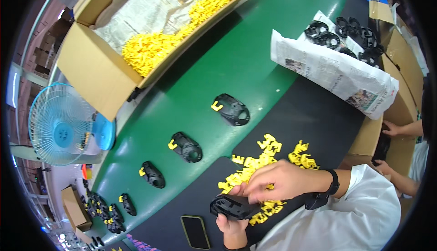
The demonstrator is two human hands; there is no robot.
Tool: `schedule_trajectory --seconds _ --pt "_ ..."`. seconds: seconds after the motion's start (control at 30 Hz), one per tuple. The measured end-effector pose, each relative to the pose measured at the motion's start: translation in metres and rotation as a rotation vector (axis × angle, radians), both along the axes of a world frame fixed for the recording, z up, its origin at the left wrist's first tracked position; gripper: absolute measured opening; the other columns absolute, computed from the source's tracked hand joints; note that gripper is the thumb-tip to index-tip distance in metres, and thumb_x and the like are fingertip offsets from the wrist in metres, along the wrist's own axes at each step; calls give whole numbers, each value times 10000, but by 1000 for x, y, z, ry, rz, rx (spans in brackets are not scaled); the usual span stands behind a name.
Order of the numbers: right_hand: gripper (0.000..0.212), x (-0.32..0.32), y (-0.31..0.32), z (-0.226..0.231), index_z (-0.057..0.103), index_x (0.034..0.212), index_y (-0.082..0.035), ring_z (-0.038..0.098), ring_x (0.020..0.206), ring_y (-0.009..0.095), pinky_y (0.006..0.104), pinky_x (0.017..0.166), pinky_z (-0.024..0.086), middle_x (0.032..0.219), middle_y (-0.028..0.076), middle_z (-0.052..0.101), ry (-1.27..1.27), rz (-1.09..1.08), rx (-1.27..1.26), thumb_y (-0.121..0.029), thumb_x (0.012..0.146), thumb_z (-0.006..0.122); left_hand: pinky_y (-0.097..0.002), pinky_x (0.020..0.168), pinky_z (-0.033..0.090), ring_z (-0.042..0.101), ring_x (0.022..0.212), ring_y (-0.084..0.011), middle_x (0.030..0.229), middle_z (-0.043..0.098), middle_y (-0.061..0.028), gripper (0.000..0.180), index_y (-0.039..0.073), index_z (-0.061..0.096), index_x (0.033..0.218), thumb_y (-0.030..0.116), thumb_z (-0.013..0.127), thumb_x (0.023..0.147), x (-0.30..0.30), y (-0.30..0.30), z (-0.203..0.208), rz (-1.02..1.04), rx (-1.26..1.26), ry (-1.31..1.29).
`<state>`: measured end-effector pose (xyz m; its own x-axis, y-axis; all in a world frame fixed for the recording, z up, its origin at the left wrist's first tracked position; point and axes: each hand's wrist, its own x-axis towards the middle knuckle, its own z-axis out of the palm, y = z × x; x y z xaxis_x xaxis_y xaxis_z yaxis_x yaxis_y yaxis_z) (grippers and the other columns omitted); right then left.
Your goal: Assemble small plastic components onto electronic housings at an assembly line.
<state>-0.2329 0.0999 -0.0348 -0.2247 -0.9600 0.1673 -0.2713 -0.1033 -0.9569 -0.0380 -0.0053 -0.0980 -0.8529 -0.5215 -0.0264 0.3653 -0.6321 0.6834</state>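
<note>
A black plastic housing [230, 207] lies tilted in my left hand [231, 226], its thumb and fingers wrapped round the edges. My right hand [287, 178], with a black band on the wrist, hangs just above the housing's right end. Its fingers are bent together and a little blurred; what they hold, if anything, is hidden. Under and around that hand spreads a loose pile of small yellow plastic clips [249, 169]. A smaller heap of yellow clips [302, 156] sits beyond it on the black mat [314, 119].
On the green conveyor belt [200, 82] stand several black housings [232, 110], each with a yellow clip. A phone [195, 232] lies near me. Behind are a carton [98, 69] of yellow clips and a blue fan [63, 132]. At right, newspaper [337, 78] bears black parts; another person's hands [396, 129] reach into a box.
</note>
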Motion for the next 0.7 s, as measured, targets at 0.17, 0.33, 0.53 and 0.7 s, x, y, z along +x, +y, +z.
schedule_trajectory --seconds 0.17,0.33,0.53,0.7 --pt "141 -5 -46 -34 617 889 -77 656 746 214 332 627 534 775 51 596 813 -256 128 -193 826 669 -608 1080 339 435 1328 -380 1447 439 -184 692 136 472 1399 645 348 946 22 -9 5 221 153 -190" --pt "110 -13 -57 -42 592 848 -55 667 762 239 352 638 538 786 87 639 857 -184 223 -119 778 646 -670 1068 287 438 1311 -421 1500 356 -185 675 216 385 1457 650 239 961 18 -17 14 136 339 36" --pt "155 -18 -53 -16 643 908 -58 659 704 232 344 612 537 776 77 668 781 -224 108 -115 769 681 -658 984 413 481 1262 -400 1393 455 -157 672 208 207 1514 520 453 972 7 -20 16 147 26 -65" --pt "205 5 -21 42 726 984 -111 677 690 156 268 584 547 855 19 720 354 -152 -165 -145 785 766 -441 977 494 579 1134 -337 1237 515 -160 1022 -44 357 1398 468 854 666 -14 -14 23 317 -235 -281"
